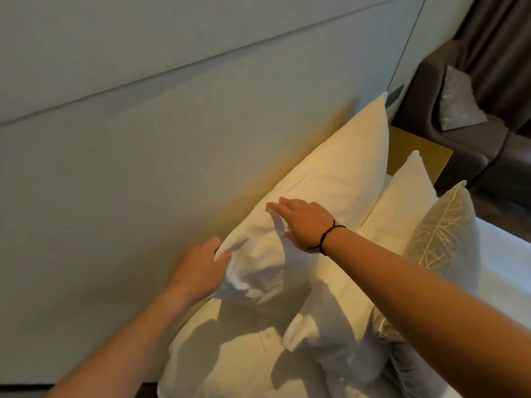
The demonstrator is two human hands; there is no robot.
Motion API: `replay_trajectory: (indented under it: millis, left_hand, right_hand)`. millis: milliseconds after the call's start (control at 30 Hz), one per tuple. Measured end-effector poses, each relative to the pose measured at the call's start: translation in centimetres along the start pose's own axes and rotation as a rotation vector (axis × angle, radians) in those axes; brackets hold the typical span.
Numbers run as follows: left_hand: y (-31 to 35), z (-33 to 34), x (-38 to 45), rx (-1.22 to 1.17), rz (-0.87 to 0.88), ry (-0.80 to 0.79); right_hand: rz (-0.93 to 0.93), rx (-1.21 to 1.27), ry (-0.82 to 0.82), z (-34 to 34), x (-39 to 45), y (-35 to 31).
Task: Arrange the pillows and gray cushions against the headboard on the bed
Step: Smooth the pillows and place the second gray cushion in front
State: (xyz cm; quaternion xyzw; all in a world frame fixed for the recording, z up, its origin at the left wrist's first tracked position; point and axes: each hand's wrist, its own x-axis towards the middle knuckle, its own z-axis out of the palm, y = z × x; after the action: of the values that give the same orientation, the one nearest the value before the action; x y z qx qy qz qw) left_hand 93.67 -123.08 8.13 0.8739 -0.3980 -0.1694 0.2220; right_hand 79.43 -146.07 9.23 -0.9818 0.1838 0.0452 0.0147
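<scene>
A large white pillow (330,173) leans against the pale headboard (143,168). My left hand (198,271) pinches its near corner, thumb on the front. My right hand (304,222) lies flat on the pillow's upper face with straight fingers. A second white pillow (402,202) stands in front of it on the right, and another white pillow (230,357) leans on the headboard nearer to me. A gray cushion with a leaf pattern (442,234) stands upright in front of the second pillow. Part of another gray cushion (408,366) shows under my right forearm.
White bed sheet (505,262) spreads at the right. A yellow-brown bedside table (416,150) stands past the pillows. Beyond it is a dark gray armchair (459,145) holding a silvery cushion (457,101), with dark curtains (500,38) behind.
</scene>
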Motion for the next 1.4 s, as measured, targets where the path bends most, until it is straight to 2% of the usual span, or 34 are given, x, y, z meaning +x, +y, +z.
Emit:
replay_trajectory:
  millis: [167,300,367,433,500,600,800,867,1033,1100,1267,1400]
  left_hand:
    - [-0.1,0.9,1.1,-0.018,-0.013,0.058]
    - [0.5,1.8,3.3,0.135,-0.015,-0.015]
    - [0.7,2.0,4.0,0.148,-0.012,-0.050]
    - [0.7,1.6,4.6,0.153,-0.004,-0.021]
    - [0.9,0.4,5.1,0.168,0.033,0.046]
    - [1.5,-2.0,5.3,0.171,0.067,0.096]
    - [3.4,-4.5,3.5,0.218,0.109,0.174]
    - [3.6,-5.1,3.7,0.261,0.088,0.118]
    - [4.7,-5.3,6.9,0.227,0.051,-0.191]
    - [6.1,-4.1,8.9,0.269,0.085,-0.208]
    - [10.1,-0.5,12.6,0.334,0.231,-0.146]
    - [10.8,1.4,14.1,0.352,0.218,-0.146]
  right_hand:
    - [-0.052,-0.184,-0.099,-1.6,5.2,1.6]
    - [-0.096,-0.316,-0.238,-2.8,7.9,2.5]
    - [-0.135,-0.379,-0.256,-2.8,9.0,2.5]
    - [-0.137,-0.366,-0.252,-2.4,9.6,2.2]
    - [-0.115,-0.288,-0.220,-2.6,9.6,2.0]
    - [-0.062,-0.118,-0.088,-4.2,9.2,2.4]
    - [-0.044,-0.020,0.103,-5.5,7.5,3.5]
    - [-0.009,0.033,0.121,-5.1,6.9,3.7]
    - [-0.023,0.106,0.021,-4.2,6.7,4.2]
    - [-0.024,0.117,-0.013,-4.2,7.3,5.5]
    - [0.038,-0.046,-0.148,-4.7,9.4,11.9]
    - [0.138,-0.182,-0.190,-5.1,11.1,18.5]
